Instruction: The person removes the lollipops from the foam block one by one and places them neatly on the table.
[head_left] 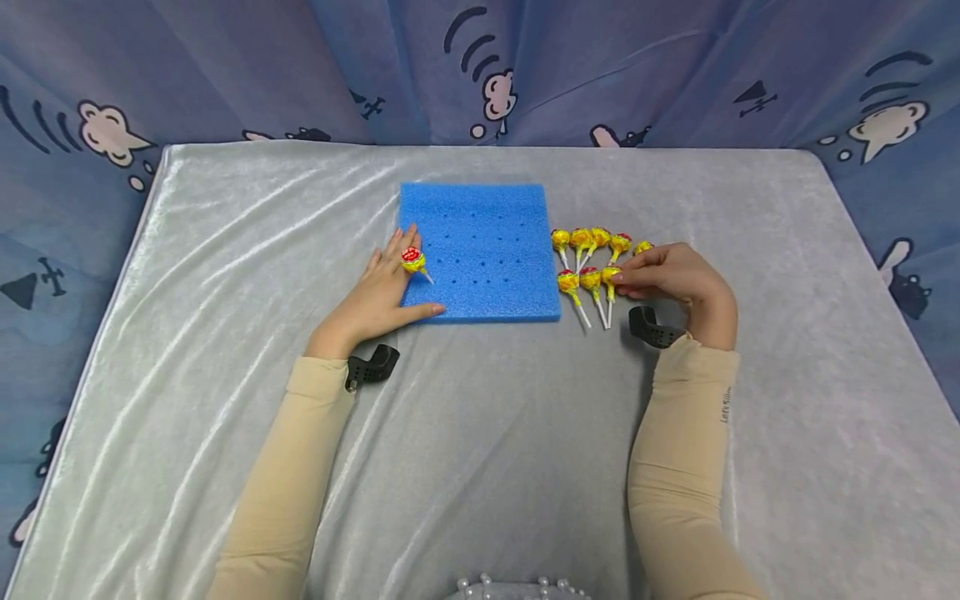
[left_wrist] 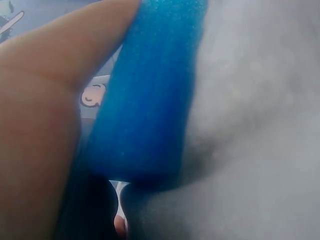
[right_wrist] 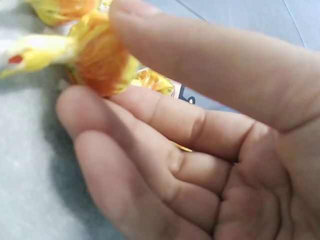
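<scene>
Lollipops being set into a foam board (head_left: 480, 250), early stage. Left: the left hand (head_left: 378, 292) lies flat at the board's left edge, fingers straight and slightly apart, thumb along the near edge, steadying it; the left wrist view shows the thumb against the blue foam (left_wrist: 145, 100). One lollipop (head_left: 412, 260) stands at the board's left side, apparently in a hole; the other holes show bare. Right: a cluster of loose lollipops (head_left: 592, 262) lies on the grey cloth (head_left: 480, 433) just beside the board. The right hand (head_left: 671, 275) reaches into the cluster, thumb and fingers closing on a yellow-wrapped lollipop (right_wrist: 97, 62). Judged progress: one placed, about eight left.
</scene>
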